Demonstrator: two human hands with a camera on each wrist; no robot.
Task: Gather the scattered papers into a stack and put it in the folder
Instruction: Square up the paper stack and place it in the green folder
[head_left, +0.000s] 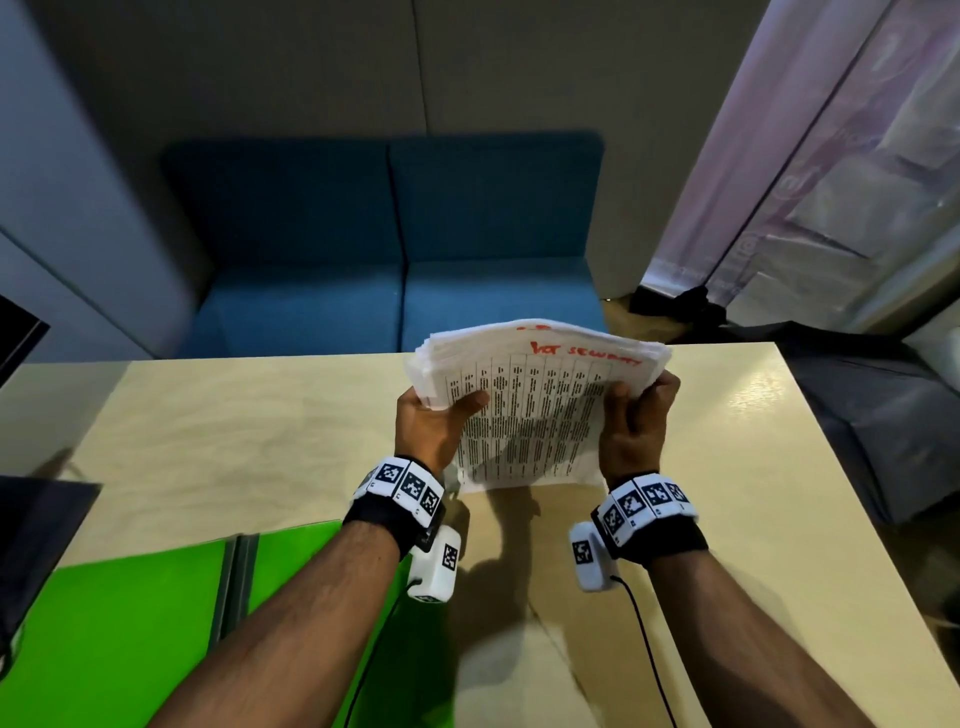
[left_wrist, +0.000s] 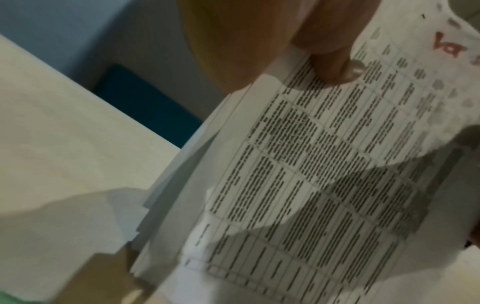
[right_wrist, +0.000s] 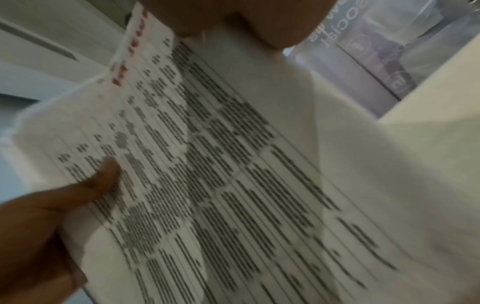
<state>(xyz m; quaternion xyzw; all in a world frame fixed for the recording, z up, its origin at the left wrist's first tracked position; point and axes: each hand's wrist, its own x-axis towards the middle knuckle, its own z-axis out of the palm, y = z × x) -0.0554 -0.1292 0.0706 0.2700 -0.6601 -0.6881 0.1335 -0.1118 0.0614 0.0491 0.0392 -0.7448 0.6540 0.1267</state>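
Observation:
A stack of white papers (head_left: 530, 410) with printed tables and red handwriting stands tilted on its lower edge on the pale table (head_left: 234, 441). My left hand (head_left: 436, 421) grips its left side, thumb on the front sheet. My right hand (head_left: 636, 415) grips the right side the same way. In the left wrist view my thumb (left_wrist: 330, 61) presses the printed stack (left_wrist: 311, 164). The right wrist view shows the stack (right_wrist: 221, 174) with the left hand's thumb (right_wrist: 101, 176) on it. A bright green folder (head_left: 130, 623) lies open at the table's near left.
A blue sofa (head_left: 395, 234) stands beyond the table's far edge. A dark object (head_left: 31, 535) sits at the left edge beside the folder. Glass panels (head_left: 831, 182) rise at the right. Cables run from both wrist cameras over the table.

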